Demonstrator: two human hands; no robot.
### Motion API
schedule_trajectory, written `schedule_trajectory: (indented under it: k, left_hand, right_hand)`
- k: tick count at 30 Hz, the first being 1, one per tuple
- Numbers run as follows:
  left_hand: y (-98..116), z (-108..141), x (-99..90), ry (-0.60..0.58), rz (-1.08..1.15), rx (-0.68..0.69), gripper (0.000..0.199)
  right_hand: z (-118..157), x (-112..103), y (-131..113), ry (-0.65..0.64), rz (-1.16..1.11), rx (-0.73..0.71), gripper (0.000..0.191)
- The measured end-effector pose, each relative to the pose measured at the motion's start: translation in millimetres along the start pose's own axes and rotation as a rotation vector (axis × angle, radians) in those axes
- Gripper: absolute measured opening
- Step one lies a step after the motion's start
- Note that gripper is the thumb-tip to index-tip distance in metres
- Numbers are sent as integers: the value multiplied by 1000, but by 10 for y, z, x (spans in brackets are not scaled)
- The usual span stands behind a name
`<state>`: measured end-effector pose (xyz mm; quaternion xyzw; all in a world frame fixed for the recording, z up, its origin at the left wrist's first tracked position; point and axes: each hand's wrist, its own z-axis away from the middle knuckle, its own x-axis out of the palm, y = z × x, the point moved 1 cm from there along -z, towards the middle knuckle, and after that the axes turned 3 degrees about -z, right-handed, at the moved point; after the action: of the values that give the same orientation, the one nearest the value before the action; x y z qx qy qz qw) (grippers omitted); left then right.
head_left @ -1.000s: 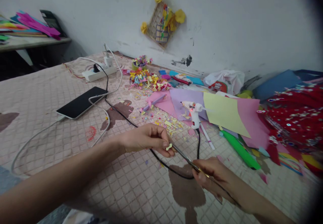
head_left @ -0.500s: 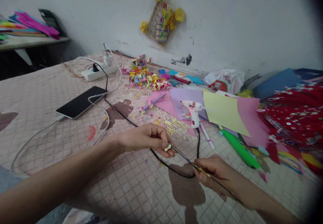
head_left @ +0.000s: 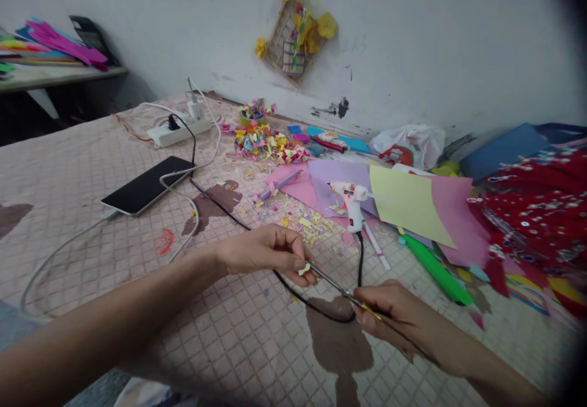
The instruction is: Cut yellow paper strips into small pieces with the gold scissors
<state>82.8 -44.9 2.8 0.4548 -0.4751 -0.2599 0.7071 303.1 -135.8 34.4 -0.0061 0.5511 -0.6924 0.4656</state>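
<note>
My left hand (head_left: 275,253) is closed, its thumb and fingers pinching a small pale-yellow paper piece (head_left: 304,269). The tip of a slim silver tool (head_left: 331,282), with a gold-coloured section and a dark rear end, meets or nearly meets that piece; its exact kind I cannot make out. My right hand (head_left: 394,315) grips this tool around its gold part, the fingers partly hidden behind it. Beyond both hands a white glue gun (head_left: 353,211) lies on coloured paper sheets (head_left: 406,199). Its black cord (head_left: 316,306) curves across the cloth beneath my hands.
Paper scraps (head_left: 307,227) and a heap of folded paper bits (head_left: 270,144) spread toward the wall. At left lie a tablet-like device (head_left: 149,184) and a white power strip (head_left: 183,133) with cables. A green object (head_left: 435,269) and red beaded fabric (head_left: 541,211) occupy the right.
</note>
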Motion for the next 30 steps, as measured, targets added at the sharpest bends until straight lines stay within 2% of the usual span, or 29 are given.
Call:
schedule_trajectory:
  k: [6, 15, 23, 30]
  left_hand:
    - [-3, -7, -3, 7, -9, 11, 9]
    - [-46, -44, 33, 153, 60, 97, 8]
    - [-72, -66, 34, 185, 60, 99, 10]
    - [-68, -65, 42, 186, 37, 89, 12]
  right_hand:
    - [18, 40, 48, 21, -61, 35, 46]
    - [-53, 177, -33, 134, -244, 40, 47]
    - [-84, 160, 1, 174, -142, 39, 47]
    - [-55, 164, 22, 155, -107, 60, 46]
